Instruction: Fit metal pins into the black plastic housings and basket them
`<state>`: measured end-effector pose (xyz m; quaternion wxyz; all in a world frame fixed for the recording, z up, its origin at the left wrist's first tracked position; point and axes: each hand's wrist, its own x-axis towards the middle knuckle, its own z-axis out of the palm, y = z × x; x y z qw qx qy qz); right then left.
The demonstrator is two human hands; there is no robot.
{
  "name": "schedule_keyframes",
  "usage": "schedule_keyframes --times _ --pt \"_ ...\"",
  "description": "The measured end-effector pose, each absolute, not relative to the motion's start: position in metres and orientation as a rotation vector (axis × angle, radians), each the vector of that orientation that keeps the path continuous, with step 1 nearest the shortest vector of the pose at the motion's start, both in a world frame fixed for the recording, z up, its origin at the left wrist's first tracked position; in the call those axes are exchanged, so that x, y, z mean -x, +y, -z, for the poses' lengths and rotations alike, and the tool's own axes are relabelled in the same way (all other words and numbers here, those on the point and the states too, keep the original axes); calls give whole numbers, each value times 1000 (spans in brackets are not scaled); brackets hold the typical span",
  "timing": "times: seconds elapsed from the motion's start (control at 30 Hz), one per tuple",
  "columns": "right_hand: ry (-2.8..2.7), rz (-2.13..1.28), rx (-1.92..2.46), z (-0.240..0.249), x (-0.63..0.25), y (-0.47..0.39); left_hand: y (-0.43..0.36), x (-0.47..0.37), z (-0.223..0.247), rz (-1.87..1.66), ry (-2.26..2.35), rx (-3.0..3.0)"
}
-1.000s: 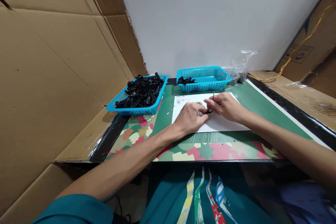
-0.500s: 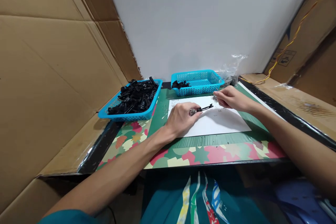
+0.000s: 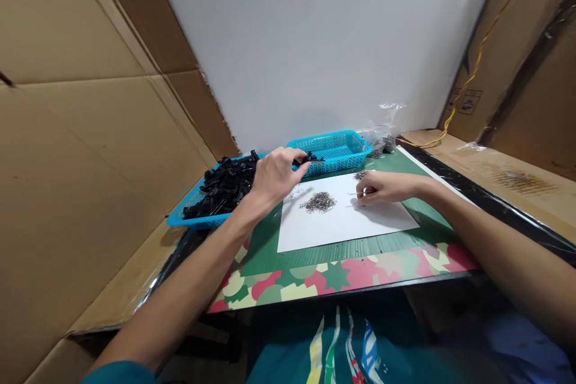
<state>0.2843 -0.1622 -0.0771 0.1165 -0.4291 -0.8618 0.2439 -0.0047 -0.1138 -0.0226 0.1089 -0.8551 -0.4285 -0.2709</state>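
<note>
Your left hand [image 3: 275, 174] had moved to black parts [image 3: 314, 157] at the far basket [image 3: 342, 164], grip indiscernible; your right hand [image 3: 378, 187] pinched a thin metallic piece [image 3: 354, 194] over paper [image 3: 342, 229], right of pins [image 3: 320, 202]. Carton print [image 3: 469, 101], far right, was illegible.

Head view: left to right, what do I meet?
Cardboard panel → basket heaped with black parts → left hand → large pile of small metal pieces → right hand → yellow cord. Second basket and plastic bag omitted: they overlap others left to right.
</note>
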Motion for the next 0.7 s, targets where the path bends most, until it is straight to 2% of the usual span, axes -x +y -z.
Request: schedule_keyframes --times 0.13,0.27,0.4,0.57,0.7 --pt "-2492 -686 1378 76 -285 -160 -76 -7 -2 603 -1398 2486" --pt "-2468 -681 1383 77 -285 -158 -50 -14 -3 417 -1507 2491" --pt "-2484 -684 1339 78 -284 -158 -51 -10 1 445 -1571 2521" --pt "-2474 -702 1332 78 -284 -160 -61 23 -12 536 -1639 2405" --pt "-2490 -686 1328 81 -282 -162 -53 77 -29 383 -1737 2336"
